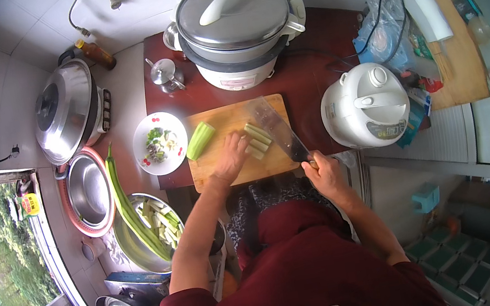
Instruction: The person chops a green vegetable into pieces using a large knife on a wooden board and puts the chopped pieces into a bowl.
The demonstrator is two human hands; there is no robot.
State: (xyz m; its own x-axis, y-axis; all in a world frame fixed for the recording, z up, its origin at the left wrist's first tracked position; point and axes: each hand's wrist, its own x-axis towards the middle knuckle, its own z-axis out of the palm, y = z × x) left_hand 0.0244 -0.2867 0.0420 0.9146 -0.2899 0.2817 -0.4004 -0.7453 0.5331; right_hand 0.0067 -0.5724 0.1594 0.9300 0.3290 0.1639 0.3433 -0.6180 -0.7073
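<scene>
My right hand (324, 173) grips the handle of a cleaver (280, 129), whose broad blade slants over the right part of a wooden cutting board (221, 171). Just left of the blade lie several pale green gourd strips (257, 135). My left hand (232, 157) rests on the board with its fingertips at the strips' left ends; whether it grips one cannot be made out. A peeled piece of gourd (200, 141) lies at the board's left edge. Beside it stands a white plate (139, 141) with chopped green and white bits.
A large lidded electric cooker (234, 25) stands behind the board, a white rice cooker (365, 105) to the right. At the left, a metal basin (132, 247) holds cut gourd pieces (166, 223), with long green gourds (132, 214) across it. A lidded pan (67, 109) sits farther back.
</scene>
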